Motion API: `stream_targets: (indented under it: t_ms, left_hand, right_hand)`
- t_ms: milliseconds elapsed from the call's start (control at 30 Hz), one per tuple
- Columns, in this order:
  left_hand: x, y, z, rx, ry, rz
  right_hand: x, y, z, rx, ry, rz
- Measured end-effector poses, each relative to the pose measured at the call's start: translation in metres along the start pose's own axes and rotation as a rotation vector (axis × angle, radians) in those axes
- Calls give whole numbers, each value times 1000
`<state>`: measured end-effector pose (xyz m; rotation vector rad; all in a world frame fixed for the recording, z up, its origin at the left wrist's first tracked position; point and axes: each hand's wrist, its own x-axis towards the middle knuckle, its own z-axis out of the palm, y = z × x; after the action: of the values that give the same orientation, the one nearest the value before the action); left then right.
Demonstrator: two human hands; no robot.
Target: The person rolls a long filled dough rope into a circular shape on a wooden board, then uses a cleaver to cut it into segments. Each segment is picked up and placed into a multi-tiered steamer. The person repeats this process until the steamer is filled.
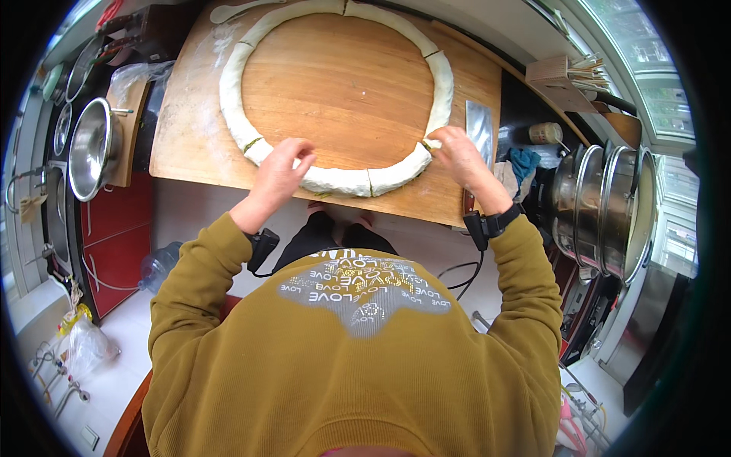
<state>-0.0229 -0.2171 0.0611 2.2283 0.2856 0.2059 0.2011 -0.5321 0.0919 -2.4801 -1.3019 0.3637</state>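
Note:
A ring of rolled white dough (440,85), cut across into several lengths, lies on a wooden board (337,97). Green filling shows at the cut ends. My left hand (285,168) is over the near-left part of the ring, fingers bent and thumb apart, nothing seen in it. At the near-right cut, the fingertips of my right hand (458,157) are at the dough's end; whether they grip it is hidden. Just right of the ring lies a cleaver (478,128), its blade flat on the board and partly behind my right hand.
A white spoon (243,10) rests at the board's far left. Left of the board stands a steel bowl (94,149) on a smaller board. At right are a stacked steel steamer (594,208), a teal cloth (522,164), a jar (545,133) and a chopstick holder (551,83).

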Motion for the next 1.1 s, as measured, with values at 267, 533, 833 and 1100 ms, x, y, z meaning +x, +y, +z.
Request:
stream_targets:
  t_ms: [267, 533, 833, 1100]
  left_hand:
    - [39, 43, 73, 160, -234, 224]
    - [41, 57, 111, 429, -480, 229]
    - [44, 68, 129, 619, -546, 173]
    - [29, 72, 140, 702, -486, 175]
  right_hand:
    - [24, 0, 20, -55, -322, -218]
    - [19, 3, 34, -109, -402, -222]
    - [13, 3, 33, -182, -394, -229]
    - [6, 11, 44, -207, -311, -305]
